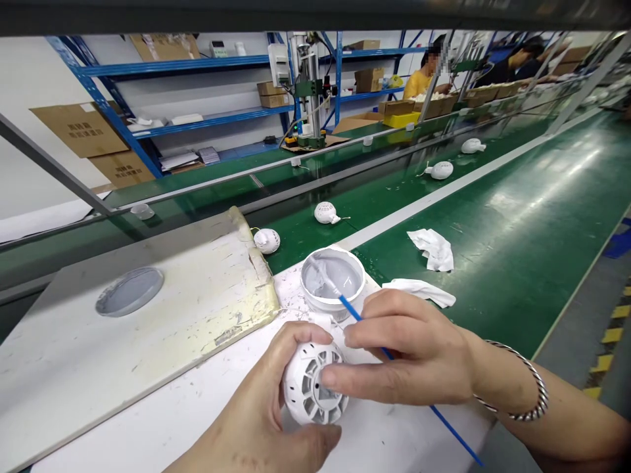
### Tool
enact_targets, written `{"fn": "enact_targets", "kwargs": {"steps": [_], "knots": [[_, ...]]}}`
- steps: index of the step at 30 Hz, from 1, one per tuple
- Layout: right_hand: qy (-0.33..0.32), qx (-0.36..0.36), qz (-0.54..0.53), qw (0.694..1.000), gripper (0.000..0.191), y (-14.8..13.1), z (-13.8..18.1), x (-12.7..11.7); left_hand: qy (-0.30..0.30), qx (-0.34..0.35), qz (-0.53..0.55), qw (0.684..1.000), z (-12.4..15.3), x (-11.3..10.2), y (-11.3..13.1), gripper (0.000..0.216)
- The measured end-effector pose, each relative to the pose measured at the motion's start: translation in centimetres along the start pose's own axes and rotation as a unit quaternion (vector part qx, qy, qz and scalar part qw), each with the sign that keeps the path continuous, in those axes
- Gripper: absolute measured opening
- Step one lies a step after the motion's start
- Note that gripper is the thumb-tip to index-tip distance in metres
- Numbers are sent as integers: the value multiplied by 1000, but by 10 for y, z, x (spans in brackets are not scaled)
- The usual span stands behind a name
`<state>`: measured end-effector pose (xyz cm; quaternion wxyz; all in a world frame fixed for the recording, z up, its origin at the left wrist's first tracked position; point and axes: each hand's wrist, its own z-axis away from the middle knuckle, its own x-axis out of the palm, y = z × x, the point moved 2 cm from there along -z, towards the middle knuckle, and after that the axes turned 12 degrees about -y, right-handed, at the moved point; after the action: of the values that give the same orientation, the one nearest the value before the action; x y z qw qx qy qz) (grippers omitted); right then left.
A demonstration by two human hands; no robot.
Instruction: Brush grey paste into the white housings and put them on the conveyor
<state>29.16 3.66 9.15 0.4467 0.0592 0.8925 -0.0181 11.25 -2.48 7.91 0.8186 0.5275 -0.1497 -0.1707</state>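
My left hand (256, 401) grips a round white perforated plastic housing (310, 387) from below and behind, over a white work surface (197, 407). My right hand (409, 348) pinches a thin blue stick (352, 312), and its fingertips rest against the housing. The stick's pale tip reaches into a white cup (332, 279) of grey paste. A metal chain bracelet (522, 387) circles my right wrist. The housing's underside is hidden by my left hand.
A scuffed board (148, 341) with a grey disc (129, 291) lies to the left. Crumpled white cloths (431, 249) lie on the green conveyor belt (493, 276), which carries several white housings (325, 212). Beyond stand a press (308, 92), blue shelving (197, 66) and a co-worker (428, 75).
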Motion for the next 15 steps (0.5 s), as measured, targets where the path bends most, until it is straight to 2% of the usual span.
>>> {"fn": "enact_targets", "kwargs": {"steps": [4, 7, 13, 15], "knots": [[-16, -41, 4, 999, 15, 0, 0, 2, -22, -20, 7, 1000, 0, -2, -2, 60], [-17, -37, 26, 999, 19, 1, 1, 1, 5, -27, 18, 999, -1, -4, -2, 59], [8, 12, 41, 999, 30, -3, 0, 4, 146, 92, -10, 985, -4, 0, -5, 53], [17, 20, 51, 998, 31, -8, -1, 6, 147, 123, 17, 981, -6, 2, -8, 49]]}}
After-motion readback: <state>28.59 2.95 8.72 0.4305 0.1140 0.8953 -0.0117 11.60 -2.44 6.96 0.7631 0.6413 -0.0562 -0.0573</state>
